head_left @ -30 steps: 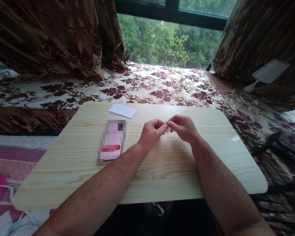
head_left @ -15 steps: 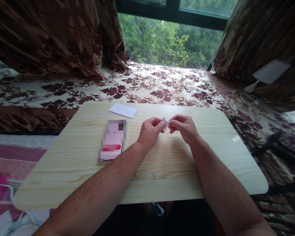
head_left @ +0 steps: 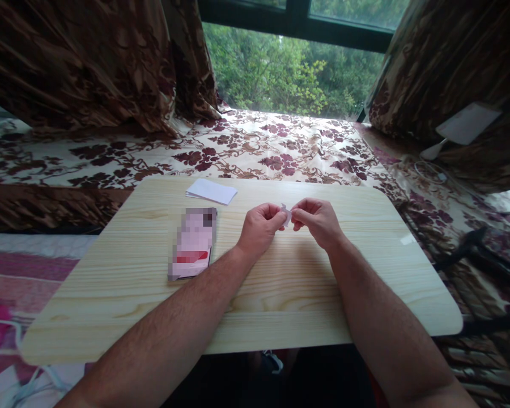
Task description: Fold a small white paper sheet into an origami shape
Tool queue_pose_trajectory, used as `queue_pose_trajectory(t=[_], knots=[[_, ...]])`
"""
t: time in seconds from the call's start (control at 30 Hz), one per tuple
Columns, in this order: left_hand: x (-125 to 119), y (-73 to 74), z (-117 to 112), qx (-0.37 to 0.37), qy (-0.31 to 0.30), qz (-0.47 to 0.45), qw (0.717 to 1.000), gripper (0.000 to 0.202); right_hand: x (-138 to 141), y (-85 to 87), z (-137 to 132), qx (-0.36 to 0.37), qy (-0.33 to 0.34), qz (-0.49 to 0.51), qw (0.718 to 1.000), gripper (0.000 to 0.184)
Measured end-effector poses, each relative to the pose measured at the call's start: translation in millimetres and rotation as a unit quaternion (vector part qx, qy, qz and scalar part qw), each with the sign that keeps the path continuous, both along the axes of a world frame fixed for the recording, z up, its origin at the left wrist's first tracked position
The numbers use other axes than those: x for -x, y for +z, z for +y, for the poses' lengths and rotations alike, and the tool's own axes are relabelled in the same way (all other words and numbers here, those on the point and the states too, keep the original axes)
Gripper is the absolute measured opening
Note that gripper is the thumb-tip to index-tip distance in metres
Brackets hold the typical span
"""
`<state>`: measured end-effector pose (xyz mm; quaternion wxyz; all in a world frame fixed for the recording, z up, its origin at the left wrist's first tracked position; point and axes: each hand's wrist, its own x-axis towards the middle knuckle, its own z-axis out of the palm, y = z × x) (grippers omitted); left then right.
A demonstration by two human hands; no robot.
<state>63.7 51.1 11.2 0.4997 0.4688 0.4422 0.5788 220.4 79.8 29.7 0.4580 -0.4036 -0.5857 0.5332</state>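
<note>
A small folded piece of white paper is pinched between my two hands, a little above the table. My left hand grips its left side between thumb and fingers. From the right, my right hand pinches its other edge with thumb and forefinger. My fingers hide part of the paper, so its full shape does not show. Left of my hands lies a phone with a pixelated surface. Beyond the phone sits a small stack of white paper sheets.
The pale wooden table has rounded corners. Behind it spreads a ledge with floral cloth, below a window. A white lamp stands at the right, and a black chair-like frame is beside the table's right edge.
Both hands stay almost in place. The paper between my fingers has turned slightly and its outline looks different. The phone and stack have not moved on the table.
</note>
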Motion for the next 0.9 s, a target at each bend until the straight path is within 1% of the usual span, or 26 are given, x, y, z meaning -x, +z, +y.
queue_pose_trajectory(t=[0.2,0.4,0.57,0.7,0.9], knots=[[0.5,1.0,-1.0,-0.009,0.001,0.032,0.999,0.022,1.7,-0.9,0.9,-0.012,-0.006,-0.037,0.999,0.008],[-0.1,0.8,-1.2,-0.002,0.005,0.036,0.999,0.022,2.6,-2.2,1.8,-0.021,0.001,-0.057,0.998,0.01],[-0.9,0.2,-1.6,-0.006,0.007,0.049,0.999,0.021,3.0,-2.0,0.4,-0.027,-0.001,-0.047,0.999,0.007],[-0.7,-0.1,-1.9,-0.006,0.001,0.049,0.999,0.021,3.2,-1.6,-0.9,-0.021,0.012,-0.028,0.999,0.006],[-1.7,-0.9,-3.3,-0.01,-0.007,0.061,0.998,0.023,4.2,-1.7,-1.6,-0.045,0.011,-0.053,0.998,0.007]])
